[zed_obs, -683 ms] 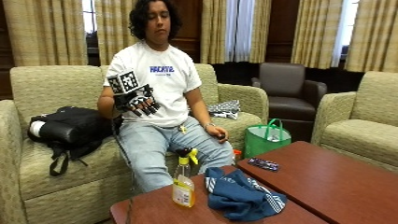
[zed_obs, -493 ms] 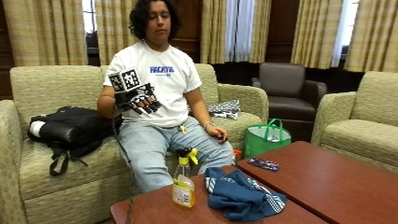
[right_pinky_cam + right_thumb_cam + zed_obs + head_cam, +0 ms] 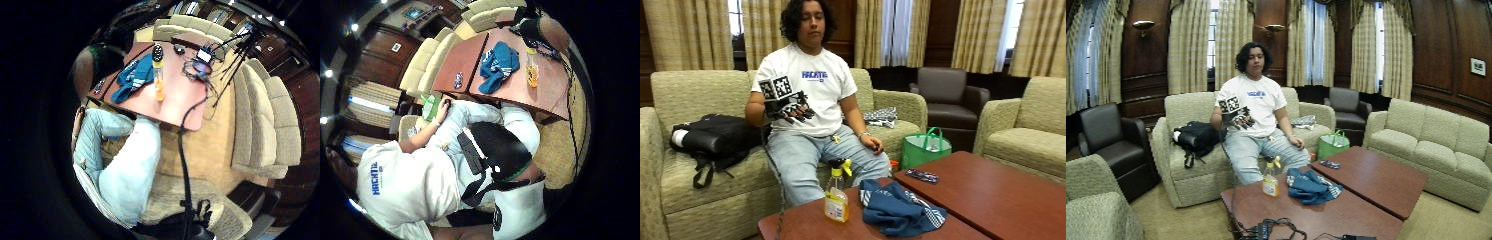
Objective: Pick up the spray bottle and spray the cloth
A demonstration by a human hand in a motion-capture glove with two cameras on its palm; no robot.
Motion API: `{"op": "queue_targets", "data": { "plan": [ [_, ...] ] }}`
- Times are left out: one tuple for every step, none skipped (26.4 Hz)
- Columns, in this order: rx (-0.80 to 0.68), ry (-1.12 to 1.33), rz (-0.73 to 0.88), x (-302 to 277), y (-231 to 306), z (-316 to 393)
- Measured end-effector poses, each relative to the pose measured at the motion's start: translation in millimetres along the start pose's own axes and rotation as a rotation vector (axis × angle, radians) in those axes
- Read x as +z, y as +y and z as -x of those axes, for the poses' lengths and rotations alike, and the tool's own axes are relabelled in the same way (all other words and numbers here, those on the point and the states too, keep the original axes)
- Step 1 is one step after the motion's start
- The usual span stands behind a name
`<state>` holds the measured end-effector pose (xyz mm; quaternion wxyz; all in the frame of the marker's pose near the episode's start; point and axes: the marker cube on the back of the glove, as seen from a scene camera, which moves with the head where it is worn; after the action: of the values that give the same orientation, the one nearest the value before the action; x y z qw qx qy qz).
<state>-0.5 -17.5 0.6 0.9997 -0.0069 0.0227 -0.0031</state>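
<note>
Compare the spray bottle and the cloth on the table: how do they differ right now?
The bottle stands upright; the cloth lies crumpled in a low heap. The bottle is clear with yellow liquid and a black-and-yellow trigger; the cloth is blue with white stripes. The bottle is narrow; the cloth spreads wider. Both sit side by side on the table, untouched by the gloved right hand, raised at the chest.

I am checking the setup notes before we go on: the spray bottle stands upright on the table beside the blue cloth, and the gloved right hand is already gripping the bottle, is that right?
Not quite. The outside view shows the gloved right hand raised at the person's chest, holding nothing and well away from the spray bottle. The bottle does stand upright on the table beside the blue cloth.
</note>
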Motion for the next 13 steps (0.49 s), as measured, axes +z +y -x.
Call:
{"op": "queue_targets", "data": {
  "plan": [
    [0.006, -0.002, -0.004, 2, -1, 0],
    [0.014, -0.007, -0.009, 3, -1, -1],
    [0.022, -0.012, -0.016, 6, -2, -1],
    [0.031, -0.019, -0.024, 8, -3, -2],
    [0.040, -0.027, -0.032, 12, -3, -4],
    [0.049, -0.034, -0.037, 15, -4, -5],
    [0.058, -0.041, -0.042, 19, -5, -7],
    [0.067, -0.047, -0.045, 22, -5, -9],
    [0.077, -0.053, -0.050, 26, -6, -11],
    [0.087, -0.060, -0.056, 31, -7, -13],
    [0.097, -0.068, -0.064, 35, -7, -15],
    [0.105, -0.075, -0.073, 40, -8, -16],
    [0.111, -0.080, -0.082, 44, -10, -18]
  ]
}}
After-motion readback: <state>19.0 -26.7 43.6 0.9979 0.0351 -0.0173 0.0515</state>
